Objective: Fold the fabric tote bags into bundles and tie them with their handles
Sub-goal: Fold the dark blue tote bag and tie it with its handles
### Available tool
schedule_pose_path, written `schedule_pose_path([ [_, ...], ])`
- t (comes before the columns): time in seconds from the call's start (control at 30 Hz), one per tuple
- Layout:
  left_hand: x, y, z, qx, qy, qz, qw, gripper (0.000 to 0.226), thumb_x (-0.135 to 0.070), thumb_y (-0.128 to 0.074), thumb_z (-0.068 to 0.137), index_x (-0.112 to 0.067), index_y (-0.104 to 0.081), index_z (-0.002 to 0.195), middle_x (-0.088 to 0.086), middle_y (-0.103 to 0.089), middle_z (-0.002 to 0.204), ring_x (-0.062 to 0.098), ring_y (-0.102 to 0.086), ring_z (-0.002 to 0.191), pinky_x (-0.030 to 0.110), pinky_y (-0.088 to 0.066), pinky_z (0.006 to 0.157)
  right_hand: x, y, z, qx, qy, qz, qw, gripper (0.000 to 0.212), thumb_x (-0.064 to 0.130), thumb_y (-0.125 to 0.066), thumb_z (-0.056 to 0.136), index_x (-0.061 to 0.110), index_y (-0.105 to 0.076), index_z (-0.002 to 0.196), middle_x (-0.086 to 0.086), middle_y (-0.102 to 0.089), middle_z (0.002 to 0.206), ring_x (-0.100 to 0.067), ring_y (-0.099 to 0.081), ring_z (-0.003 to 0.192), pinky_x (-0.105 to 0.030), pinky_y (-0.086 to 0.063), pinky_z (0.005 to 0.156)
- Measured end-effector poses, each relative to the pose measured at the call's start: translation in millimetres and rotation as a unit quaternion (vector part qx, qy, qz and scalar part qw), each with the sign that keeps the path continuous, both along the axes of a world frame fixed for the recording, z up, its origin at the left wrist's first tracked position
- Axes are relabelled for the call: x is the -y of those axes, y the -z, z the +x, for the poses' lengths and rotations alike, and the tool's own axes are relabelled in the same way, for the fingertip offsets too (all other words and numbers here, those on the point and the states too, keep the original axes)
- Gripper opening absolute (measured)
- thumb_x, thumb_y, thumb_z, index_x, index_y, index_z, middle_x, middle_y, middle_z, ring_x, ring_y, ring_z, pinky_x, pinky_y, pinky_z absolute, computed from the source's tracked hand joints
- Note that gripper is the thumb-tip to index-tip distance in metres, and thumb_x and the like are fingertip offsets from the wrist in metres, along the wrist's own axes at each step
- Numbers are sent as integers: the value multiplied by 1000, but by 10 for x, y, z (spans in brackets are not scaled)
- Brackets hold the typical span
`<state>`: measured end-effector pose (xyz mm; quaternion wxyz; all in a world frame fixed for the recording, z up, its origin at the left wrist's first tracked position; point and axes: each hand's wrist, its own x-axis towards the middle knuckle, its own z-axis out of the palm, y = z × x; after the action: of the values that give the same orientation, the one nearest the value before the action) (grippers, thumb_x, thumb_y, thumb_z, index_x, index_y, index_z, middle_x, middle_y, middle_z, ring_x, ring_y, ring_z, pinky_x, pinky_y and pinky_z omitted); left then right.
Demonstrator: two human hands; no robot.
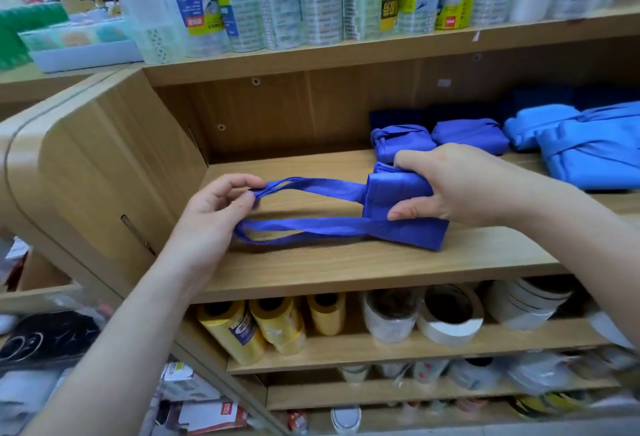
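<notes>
head view: the right hand [453,183] covers the right end of the folded tote bag [401,200], so that end is hidden; its fingers curl over the top and its thumb presses the near face, gripping the bundle; the left hand [214,207] pinches the tip of the upper handle [311,186] between thumb and fingers, and the loop's end is partly lost inside the pinch; the light blue bags [588,155] are cut off at the right edge; the goods on the lowest shelves are too blurred to tell.

the bag lies on the middle shelf board [346,262], towards its near edge; the lower handle [304,229] lies flat on the board and runs left, its loop ending just beside the left hand; open board runs from the handles left to the side panel [104,165]; a tied bundle [401,139] sits just beyond the right hand, a second tied bundle [467,134] beside it.

the bag is matte violet-blue cloth folded into a blocky rectangle with creased edges; the handles are flat straps; the shelf is pale wood-grain laminate with a rounded corner; below stand yellow rolls [270,325] and white tape rolls [450,318].
</notes>
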<state>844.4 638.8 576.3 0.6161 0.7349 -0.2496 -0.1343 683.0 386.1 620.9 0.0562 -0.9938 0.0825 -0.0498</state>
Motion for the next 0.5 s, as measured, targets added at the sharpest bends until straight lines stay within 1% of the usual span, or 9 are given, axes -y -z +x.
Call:
schedule_pose_path([
  [0.03,-6,-25,-25,112,-16,48,992,23,-17,-57,97,-34,-72,96,-3,-65,105,12,-61,102,29,-51,86,4,-16,25,-5,-3,3,1000,41,66,-62,79,31,-43,87,9,-53,77,-4,-47,71,-35,-40,63],
  [0.1,1,-135,-135,340,-32,68,937,15,-23,-63,93,-28,-73,102,-6,-61,109,10,-57,108,25,-46,92,-1,-50,70,-10,-8,14,1000,41,64,-65,79,29,-45,86,9,-55,78,-5,-48,72,-36,-44,66],
  [0.17,52,-241,-298,457,67,59,885,18,-30,-65,91,-19,-74,102,-6,-65,103,10,-60,101,24,-48,87,0,-72,105,-11,-15,25,1000,40,61,-68,79,26,-51,91,10,-56,78,-5,-50,73,-33,-44,67],
  [0.23,131,-212,-385,483,184,193,834,49,-58,-57,85,-23,-68,118,-9,-64,116,8,-57,110,28,-49,90,9,-85,124,-9,-24,36,999,40,58,-70,79,24,-55,92,9,-58,78,-5,-51,73,-29,-43,65],
  [0.3,145,-141,-308,481,214,377,762,83,-79,-46,72,-30,-47,139,-13,-47,139,7,-43,127,29,-47,96,35,-95,129,-9,-31,51,998,37,55,-72,79,23,-56,90,8,-59,77,-6,-52,73,-28,-43,65],
  [0.33,126,-125,-247,473,218,427,739,90,-82,-45,67,-30,-43,141,-13,-44,140,7,-42,128,28,-47,95,56,-95,128,-10,-32,59,998,36,53,-73,79,23,-55,88,8,-58,77,-6,-52,73,-27,-42,65],
  [0.4,79,-132,-156,468,237,451,722,80,-81,-48,67,-30,-55,127,-12,-56,124,10,-53,113,27,-49,85,105,-92,120,-11,-30,73,997,34,49,-75,79,24,-52,83,9,-57,76,-4,-52,73,-22,-39,60],
  [0.47,62,-202,-147,486,256,458,699,46,-68,-61,74,-29,-63,98,-11,-63,95,9,-57,89,28,-47,73,146,-91,121,-11,-28,89,996,32,47,-76,79,28,-50,79,11,-56,76,2,-51,75,-20,-38,59],
  [0.5,45,-219,-146,471,275,444,711,35,-59,-67,76,-25,-61,84,-8,-61,81,9,-55,77,29,-45,67,154,-94,129,-13,-29,93,995,33,47,-76,79,28,-49,78,12,-55,75,2,-51,74,-19,-38,59],
])
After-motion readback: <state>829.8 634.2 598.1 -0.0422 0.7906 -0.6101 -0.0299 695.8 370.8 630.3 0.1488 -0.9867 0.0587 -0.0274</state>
